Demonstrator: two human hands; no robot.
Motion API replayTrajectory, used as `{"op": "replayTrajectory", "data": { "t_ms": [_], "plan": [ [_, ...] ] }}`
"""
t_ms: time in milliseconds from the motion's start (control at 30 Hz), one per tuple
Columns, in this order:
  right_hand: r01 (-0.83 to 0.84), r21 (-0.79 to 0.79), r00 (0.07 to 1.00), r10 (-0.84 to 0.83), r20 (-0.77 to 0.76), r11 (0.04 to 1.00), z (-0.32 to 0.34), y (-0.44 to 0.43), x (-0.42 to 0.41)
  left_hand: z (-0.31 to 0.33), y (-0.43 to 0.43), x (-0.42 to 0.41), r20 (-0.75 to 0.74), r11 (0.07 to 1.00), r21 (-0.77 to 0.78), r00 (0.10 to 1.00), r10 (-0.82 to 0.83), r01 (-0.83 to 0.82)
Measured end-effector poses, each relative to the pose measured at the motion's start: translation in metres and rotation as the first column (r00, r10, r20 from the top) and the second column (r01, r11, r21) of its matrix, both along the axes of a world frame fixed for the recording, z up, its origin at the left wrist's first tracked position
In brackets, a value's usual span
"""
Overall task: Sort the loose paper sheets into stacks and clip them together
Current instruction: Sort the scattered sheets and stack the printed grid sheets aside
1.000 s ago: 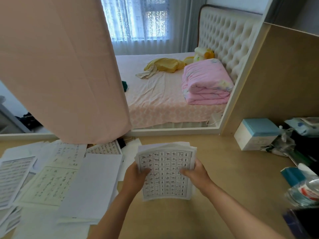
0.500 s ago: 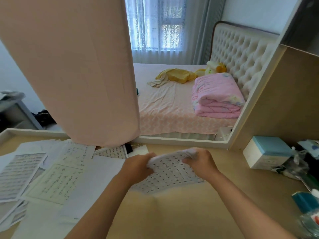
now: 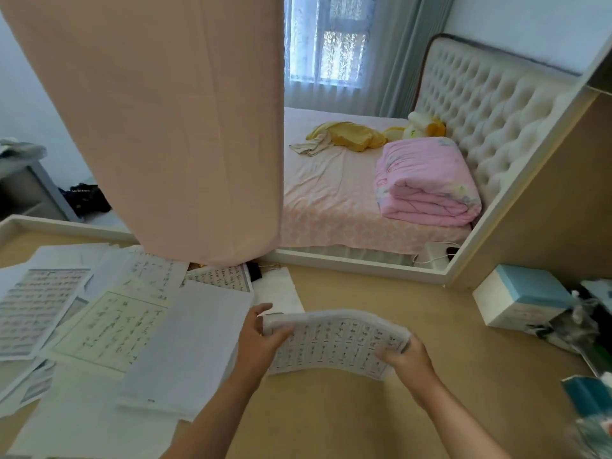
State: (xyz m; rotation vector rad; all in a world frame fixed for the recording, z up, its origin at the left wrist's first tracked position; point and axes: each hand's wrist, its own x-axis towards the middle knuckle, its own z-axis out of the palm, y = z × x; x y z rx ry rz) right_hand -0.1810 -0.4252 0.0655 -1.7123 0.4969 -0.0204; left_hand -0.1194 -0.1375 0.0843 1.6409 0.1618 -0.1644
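Note:
I hold a stack of printed sheets (image 3: 334, 342) low over the wooden desk (image 3: 381, 419), its long side running left to right and its middle bowed upward. My left hand (image 3: 256, 339) grips the stack's left end, thumb on top. At the right end, my right hand (image 3: 405, 357) pinches the corner. Loose paper sheets (image 3: 109, 326) lie overlapping on the desk's left part, some printed, some blank. A black binder clip (image 3: 255, 271) shows at the pile's far edge, partly hidden.
A pink cloth (image 3: 185, 127) hangs down over the far left of the desk. A white and blue box (image 3: 520, 299) and cluttered packets (image 3: 589, 326) stand at the right. Beyond the desk's raised white rim (image 3: 347, 263) is a bed.
The stack was upright facing me, then tipped away and turned flat and sideways. My hands moved apart to its two ends. The camera view tilted up slightly.

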Motion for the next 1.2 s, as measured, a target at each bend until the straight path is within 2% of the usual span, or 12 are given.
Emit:
{"op": "replayTrajectory", "data": {
  "t_ms": [367,500,567,600,633,700,800,867,900,933,1100,1200],
  "plan": [
    [0.199,-0.095,0.980,-0.201,-0.011,0.975,-0.016,0.007,-0.003,-0.015,-0.010,0.019,0.056,0.980,0.080,0.982,0.179,-0.184],
    [0.195,-0.125,0.980,-0.198,-0.013,0.973,-0.017,0.014,-0.001,-0.013,-0.007,0.020,0.115,0.983,0.141,0.988,0.105,-0.121],
    [0.189,-0.137,0.980,-0.195,-0.032,0.972,-0.021,0.017,0.000,-0.014,-0.004,0.023,0.159,0.965,0.257,0.987,0.010,-0.051],
    [0.194,-0.141,0.979,-0.201,-0.036,0.971,-0.021,0.017,0.002,-0.013,-0.001,0.026,0.189,0.925,0.380,0.980,-0.063,-0.014],
    [0.195,-0.151,0.978,-0.203,-0.040,0.969,-0.020,0.017,0.003,-0.011,0.003,0.030,0.220,0.842,0.539,0.963,-0.155,0.012],
    [0.170,-0.166,0.984,-0.177,-0.029,0.971,-0.016,0.015,0.007,0.000,0.008,0.037,0.276,0.627,0.779,0.887,-0.370,0.019],
    [0.116,-0.178,0.993,-0.121,-0.016,0.977,-0.009,0.016,0.015,0.020,-0.011,0.041,0.214,0.452,0.879,0.722,-0.658,0.150],
    [0.061,-0.191,0.998,-0.065,-0.015,0.980,-0.002,0.018,0.022,0.024,-0.034,0.040,0.157,0.319,0.935,0.628,-0.763,0.155],
    [0.028,-0.198,1.000,-0.030,-0.006,0.980,0.002,0.019,0.027,0.023,-0.044,0.040,0.129,0.271,0.952,0.618,-0.776,0.141],
    [0.000,-0.196,1.000,0.001,0.008,0.981,0.008,0.020,0.031,0.024,-0.051,0.042,0.116,0.258,0.956,0.632,-0.766,0.138],
    [-0.064,-0.112,0.996,0.071,0.059,0.992,0.018,0.007,0.047,0.031,-0.044,0.051,0.081,0.312,0.930,0.720,-0.689,0.194],
    [-0.089,-0.027,0.996,0.090,0.011,0.996,0.007,-0.004,0.052,0.042,-0.020,0.057,0.083,0.482,0.843,0.827,-0.556,0.239]
  ]
}}
